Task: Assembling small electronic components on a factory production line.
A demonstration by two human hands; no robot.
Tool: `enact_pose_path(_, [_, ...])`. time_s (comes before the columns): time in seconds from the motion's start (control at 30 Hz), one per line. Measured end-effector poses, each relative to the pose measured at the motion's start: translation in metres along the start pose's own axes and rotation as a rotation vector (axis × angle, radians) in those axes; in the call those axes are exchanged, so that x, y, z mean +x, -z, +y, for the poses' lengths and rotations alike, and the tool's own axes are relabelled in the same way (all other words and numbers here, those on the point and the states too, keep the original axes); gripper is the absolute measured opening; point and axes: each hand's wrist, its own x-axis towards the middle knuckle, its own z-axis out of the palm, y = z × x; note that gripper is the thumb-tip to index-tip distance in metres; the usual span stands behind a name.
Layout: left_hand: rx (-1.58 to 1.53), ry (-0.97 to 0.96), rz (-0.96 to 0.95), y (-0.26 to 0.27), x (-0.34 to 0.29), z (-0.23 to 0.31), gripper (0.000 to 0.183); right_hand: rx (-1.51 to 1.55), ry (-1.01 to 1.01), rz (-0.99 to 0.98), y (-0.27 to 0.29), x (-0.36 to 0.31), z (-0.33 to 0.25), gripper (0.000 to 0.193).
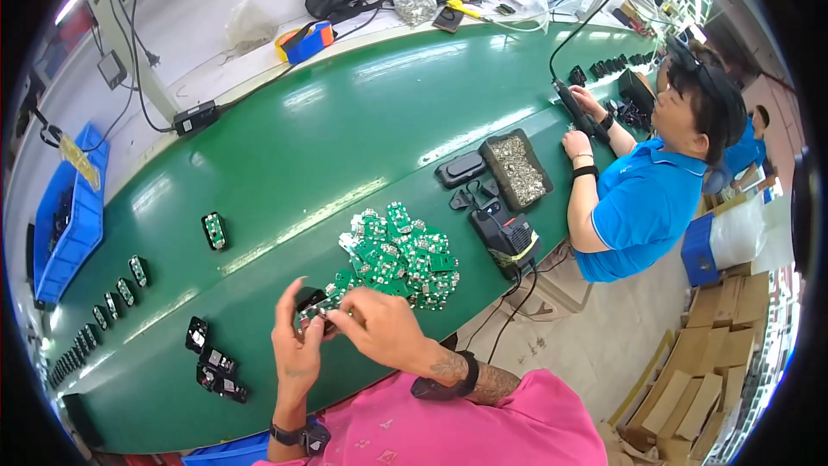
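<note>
Above the green surface (328, 138), the left hand (297, 341) clamps a small black plastic casing (309, 297), apparently steadying it, while the right hand (379, 325) pinches a green circuit board against it; loose green boards (401, 255) lie heaped nearby, presumably for easy reach.

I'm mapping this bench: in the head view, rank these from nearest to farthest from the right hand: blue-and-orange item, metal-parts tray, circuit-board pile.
1. Circuit-board pile: just beyond the right hand.
2. Metal-parts tray: farther off, toward the right.
3. Blue-and-orange item: across the bench, on the far ledge.
</note>
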Motion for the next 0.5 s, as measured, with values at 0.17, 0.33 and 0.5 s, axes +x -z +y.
enact_pose_path(0.17, [-0.093, 0.051, -0.151, 0.005, 0.007, -0.007, 0.051, 0.188, -0.134, -0.022, 0.014, 0.002, 0.018, 0.026])
enact_pose_path(0.33, [-0.143, 0.128, -0.125, 0.017, -0.002, -0.009, 0.064, 0.709, -0.188, -0.079, -0.004, 0.0, 0.019, 0.019])
enact_pose_path(0.5, [-0.138, -0.04, -0.021, 0.007, 0.003, -0.013, 0.068, 0.542, 0.029, -0.088, -0.005, -0.001, 0.016, 0.024])
